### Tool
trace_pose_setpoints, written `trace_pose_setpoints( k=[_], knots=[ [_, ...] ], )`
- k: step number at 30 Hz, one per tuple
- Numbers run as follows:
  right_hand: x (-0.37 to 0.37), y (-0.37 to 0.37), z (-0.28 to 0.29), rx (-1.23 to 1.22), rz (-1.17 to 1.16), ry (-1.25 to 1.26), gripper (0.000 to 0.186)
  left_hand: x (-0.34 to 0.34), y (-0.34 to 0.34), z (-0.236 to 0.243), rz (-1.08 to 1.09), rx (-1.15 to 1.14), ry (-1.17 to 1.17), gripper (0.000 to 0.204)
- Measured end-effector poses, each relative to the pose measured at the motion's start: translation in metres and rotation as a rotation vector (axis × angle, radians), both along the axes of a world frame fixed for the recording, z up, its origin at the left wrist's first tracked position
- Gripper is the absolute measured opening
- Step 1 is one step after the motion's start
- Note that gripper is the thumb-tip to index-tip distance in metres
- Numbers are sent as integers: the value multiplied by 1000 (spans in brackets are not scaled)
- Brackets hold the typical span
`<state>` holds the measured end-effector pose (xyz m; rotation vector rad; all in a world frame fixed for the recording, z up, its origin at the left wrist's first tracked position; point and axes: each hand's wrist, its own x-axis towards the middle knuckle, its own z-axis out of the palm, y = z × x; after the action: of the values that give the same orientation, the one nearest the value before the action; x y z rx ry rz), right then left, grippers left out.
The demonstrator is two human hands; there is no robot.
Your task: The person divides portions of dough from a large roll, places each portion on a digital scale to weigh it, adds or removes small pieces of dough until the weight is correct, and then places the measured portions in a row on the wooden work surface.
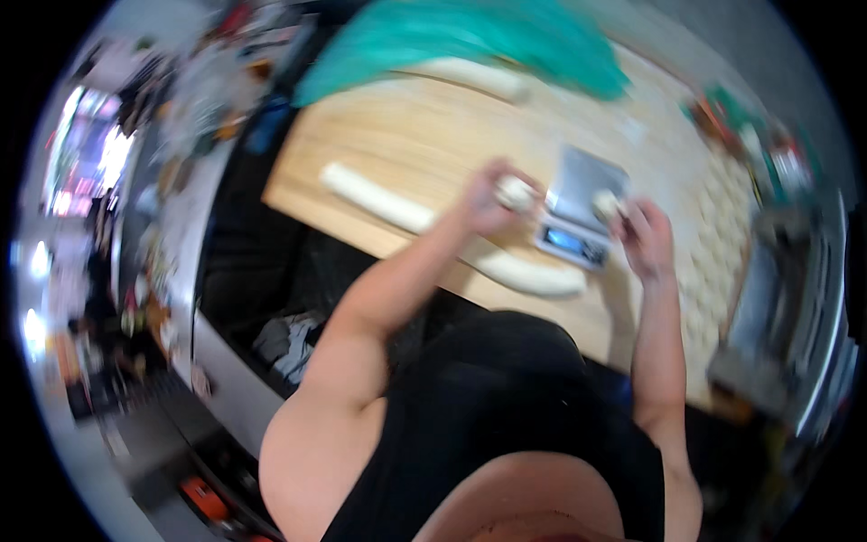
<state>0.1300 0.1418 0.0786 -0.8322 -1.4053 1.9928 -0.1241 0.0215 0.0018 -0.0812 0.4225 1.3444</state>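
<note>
My left hand (pixel 489 200) is closed around a lump of pale dough (pixel 516 193), just left of a small kitchen scale (pixel 562 195). My right hand (pixel 647 237) pinches a smaller piece of dough (pixel 604 205) at the right side of the scale's metal plate; whether that piece touches the plate I cannot tell. The scale's display is lit blue. A long dough roll (pixel 370 197) lies along the near edge of the wooden board (pixel 388 135), running beneath my left forearm. Both hands are slightly blurred.
At the back, green plastic sheeting (pixel 470 36) partly covers another dough roll (pixel 474 78). Rows of small dough pieces (pixel 720 244) line the board's right side. Beyond them stands a grey metal machine (pixel 772 298). A cluttered counter (pixel 194 217) runs along the left.
</note>
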Motion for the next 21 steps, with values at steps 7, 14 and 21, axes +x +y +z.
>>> trace_pose_setpoints(
  k=[7, 14, 21],
  knots=[
    [12, 13, -5, 28, -77, -26, 19, -11, 23, 23, 99, -103, 295, 16],
    [31, 26, -27, -21, -232, -70, 18, 19, 60, 42, -20, -96, 741, 15],
    [31, 44, -56, 243, -175, -559, 32, 59, 100, 31, -453, 177, 1896, 61]
  ],
)
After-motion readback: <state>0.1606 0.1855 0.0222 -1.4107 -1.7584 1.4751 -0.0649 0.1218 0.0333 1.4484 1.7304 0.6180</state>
